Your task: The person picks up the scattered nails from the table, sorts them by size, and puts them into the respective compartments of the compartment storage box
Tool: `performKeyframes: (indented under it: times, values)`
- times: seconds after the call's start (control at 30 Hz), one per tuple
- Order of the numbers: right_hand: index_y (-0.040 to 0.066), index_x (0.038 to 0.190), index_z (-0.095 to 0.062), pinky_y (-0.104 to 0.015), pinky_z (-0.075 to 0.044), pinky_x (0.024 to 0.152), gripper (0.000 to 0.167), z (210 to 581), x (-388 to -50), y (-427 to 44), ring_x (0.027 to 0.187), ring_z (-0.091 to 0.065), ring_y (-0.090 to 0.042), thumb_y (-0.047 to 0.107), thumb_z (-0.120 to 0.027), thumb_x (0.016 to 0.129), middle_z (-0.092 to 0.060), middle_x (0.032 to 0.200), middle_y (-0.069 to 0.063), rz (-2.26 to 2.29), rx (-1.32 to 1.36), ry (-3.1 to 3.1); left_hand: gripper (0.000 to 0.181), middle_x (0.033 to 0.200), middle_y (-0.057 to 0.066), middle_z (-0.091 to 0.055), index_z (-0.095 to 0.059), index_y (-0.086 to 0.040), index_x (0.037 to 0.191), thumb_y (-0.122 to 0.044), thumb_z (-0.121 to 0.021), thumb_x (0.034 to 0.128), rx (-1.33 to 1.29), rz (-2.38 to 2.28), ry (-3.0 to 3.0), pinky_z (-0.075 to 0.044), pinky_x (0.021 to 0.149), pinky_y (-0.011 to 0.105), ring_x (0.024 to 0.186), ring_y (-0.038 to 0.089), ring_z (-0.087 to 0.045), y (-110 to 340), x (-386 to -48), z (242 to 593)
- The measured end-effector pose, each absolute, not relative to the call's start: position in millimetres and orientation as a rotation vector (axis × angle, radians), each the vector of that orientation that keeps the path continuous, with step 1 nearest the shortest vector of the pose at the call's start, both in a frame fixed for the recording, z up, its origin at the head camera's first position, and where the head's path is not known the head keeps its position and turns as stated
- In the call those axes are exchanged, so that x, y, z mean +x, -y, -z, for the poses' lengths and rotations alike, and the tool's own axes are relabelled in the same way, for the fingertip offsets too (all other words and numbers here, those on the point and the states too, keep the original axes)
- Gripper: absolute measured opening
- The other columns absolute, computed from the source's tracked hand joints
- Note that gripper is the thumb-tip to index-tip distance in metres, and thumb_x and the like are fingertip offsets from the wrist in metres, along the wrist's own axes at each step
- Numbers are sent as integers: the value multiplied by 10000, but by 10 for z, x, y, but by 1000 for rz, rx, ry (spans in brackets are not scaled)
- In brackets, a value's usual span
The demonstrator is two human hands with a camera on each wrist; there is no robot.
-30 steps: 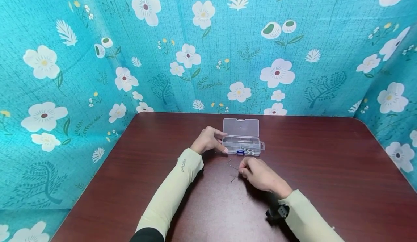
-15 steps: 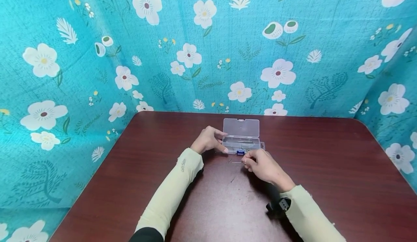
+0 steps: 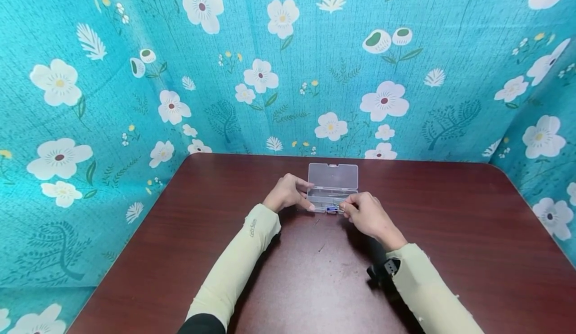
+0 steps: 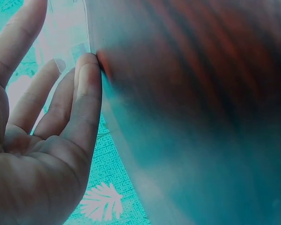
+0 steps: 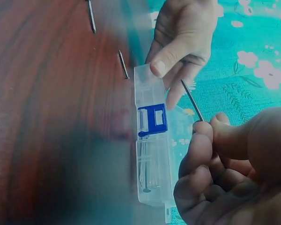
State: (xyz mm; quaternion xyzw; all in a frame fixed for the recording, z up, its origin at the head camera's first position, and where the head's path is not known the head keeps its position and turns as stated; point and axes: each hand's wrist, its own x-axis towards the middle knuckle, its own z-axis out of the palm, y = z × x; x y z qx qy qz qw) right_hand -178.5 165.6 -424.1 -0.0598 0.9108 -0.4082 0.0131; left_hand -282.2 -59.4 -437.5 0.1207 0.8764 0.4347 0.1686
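My left hand (image 3: 287,193) holds the left end of a clear plastic box (image 3: 317,207), its thumb at the front corner and fingers toward the back. The box's lid (image 3: 333,176) stands open behind it, and a blue latch (image 5: 152,119) sits on the front. Between thumb and fingertips, my right hand (image 3: 366,216) pinches a nail (image 5: 192,100) over the box's front compartment. In the right wrist view the nail's pointed end sticks out. More nails (image 5: 147,173) lie inside the box, partly hidden by the right hand in the head view.
Two loose nails, one nearer the box (image 5: 123,64) and one farther off (image 5: 92,16), lie on the dark red-brown table (image 3: 216,194). A blue flowered cloth (image 3: 252,34) hangs behind and beside the table. A black device (image 3: 382,271) is strapped at the right wrist.
My right hand has lifted a nail off the table and moved it away from me, over the box's front compartment. The left hand stays at the box.
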Motion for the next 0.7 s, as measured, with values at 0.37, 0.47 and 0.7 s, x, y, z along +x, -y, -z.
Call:
performKeyframes:
  times: [0.37,0.47,0.7]
  values:
    - [43,643,-576,-323,-343,524,396,4270,-1914,-1679,520,-380,-166,124,-581,1030,-417,571,3,1219,-152,-2919,670,929,15,-759,-780,-171,1169,-105,-1006,542,330,-1206,-2507,-553,747,286,848,79,-702,596,-2818,4386]
    - [76,640,-555,-328,-361,523,392,4286,-1948,-1687,518,-399,-168,124,-581,1029,-407,567,0,1165,-135,-2973,666,932,16,-759,-781,-172,1165,-105,-1007,542,335,-1210,-2513,-553,748,287,847,81,-703,593,-2819,4386]
    - [69,679,-587,-329,-390,520,349,4293,-2008,-1706,547,-450,-183,109,-578,1026,-437,586,-16,1087,-89,-3019,677,989,37,-759,-773,-164,1182,-100,-1004,549,351,-1219,-2505,-554,755,285,857,76,-705,594,-2826,4391]
